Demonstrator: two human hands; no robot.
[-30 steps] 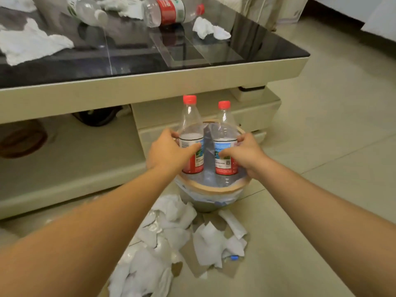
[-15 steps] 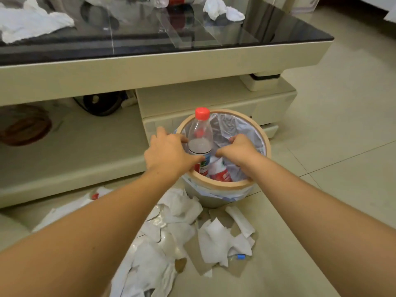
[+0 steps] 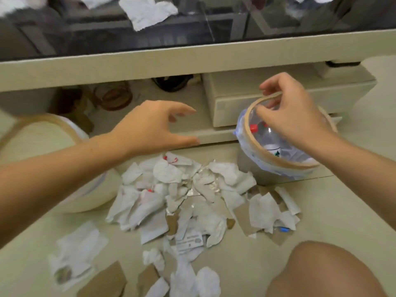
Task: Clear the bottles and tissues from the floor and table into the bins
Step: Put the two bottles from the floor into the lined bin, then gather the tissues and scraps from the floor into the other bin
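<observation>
Two red-capped bottles (image 3: 267, 138) lie inside the plastic-lined bin (image 3: 276, 162) at the right, by the table base. My right hand (image 3: 293, 116) hovers over that bin's rim, fingers loosely curled and holding nothing. My left hand (image 3: 154, 127) is open in the air above a heap of white tissues and brown paper scraps (image 3: 182, 198) on the floor. A second, cream bin (image 3: 64, 163) stands at the left behind my left forearm. More tissues (image 3: 147, 11) lie on the dark glass table (image 3: 192, 58).
Under the table sit a dark round object (image 3: 171, 82) and a brownish jar (image 3: 113, 96). The table's drawer block (image 3: 278, 97) stands right behind the lined bin. My knee (image 3: 325, 273) fills the bottom right. Scattered tissues (image 3: 81, 249) reach toward the near floor.
Both bottles have gone down into the lined bin and my hands have let go. My left hand has swung left over the tissue heap; the view has shifted left, showing the second bin.
</observation>
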